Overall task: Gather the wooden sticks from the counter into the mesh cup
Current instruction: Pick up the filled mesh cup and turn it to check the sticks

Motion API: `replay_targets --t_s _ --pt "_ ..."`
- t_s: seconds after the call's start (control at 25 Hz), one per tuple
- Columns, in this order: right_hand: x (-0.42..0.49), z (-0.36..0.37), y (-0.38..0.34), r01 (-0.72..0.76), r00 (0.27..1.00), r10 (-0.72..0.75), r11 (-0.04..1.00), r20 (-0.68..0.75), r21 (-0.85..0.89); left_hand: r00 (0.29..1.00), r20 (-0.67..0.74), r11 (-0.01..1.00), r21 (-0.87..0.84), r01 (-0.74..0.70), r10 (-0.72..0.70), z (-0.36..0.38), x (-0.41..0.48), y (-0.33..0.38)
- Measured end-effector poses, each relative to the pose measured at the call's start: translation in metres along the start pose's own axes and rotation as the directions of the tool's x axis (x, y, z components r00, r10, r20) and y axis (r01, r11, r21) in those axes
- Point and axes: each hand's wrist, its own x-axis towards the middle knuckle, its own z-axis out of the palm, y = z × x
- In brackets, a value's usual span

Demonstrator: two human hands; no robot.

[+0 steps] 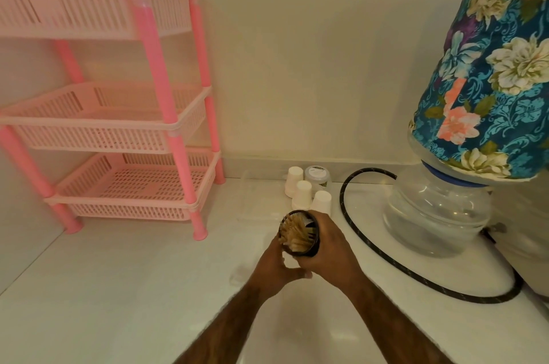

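Closest to me, both forearms reach in over the white counter (pixel 118 289); the right hand (pixel 329 251) is wrapped round the side of the black mesh cup (pixel 314 246), a full closed grasp; the left hand (pixel 274 267) curls about the cup's lower end from the other side, though whether it also pinches stick ends I cannot tell. The cup is held in the air, tipped with its mouth facing up at the camera; the wooden sticks (pixel 297 230) are bunched inside it, leaning to the left wall. I see no loose sticks on the counter, so I judge the gathering is at its close; what follows would call for righting the cup, settling the bundle and setting it down steady, without spilling. Just behind stand three white paper cups (pixel 303 194) and a small plastic jar (pixel 318 178), beside a clear tray (pixel 255 203); a black hose (pixel 341 200) loops to the water bottle (pixel 436 215) under its floral cover (pixel 490 66); far left, a pink rack (pixel 118 114).
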Motion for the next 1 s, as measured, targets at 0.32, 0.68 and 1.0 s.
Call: replay_targets --t_s 0.32,0.68,1.0 --pt "-0.010 0.001 0.008 0.051 0.997 -0.049 0.998 0.060 -0.036 0.997 -0.025 0.998 0.012 -0.067 0.067 -0.001 0.002 -0.004" --pt "-0.014 0.007 0.007 -0.052 0.997 0.058 0.993 -0.054 0.102 1.000 -0.008 0.998 0.067 -0.014 0.014 -0.002 0.002 -0.001" --pt "-0.015 0.007 0.007 -0.060 0.998 0.060 0.998 -0.011 0.001 1.000 0.022 0.995 0.096 0.001 -0.003 -0.001 0.002 -0.009"
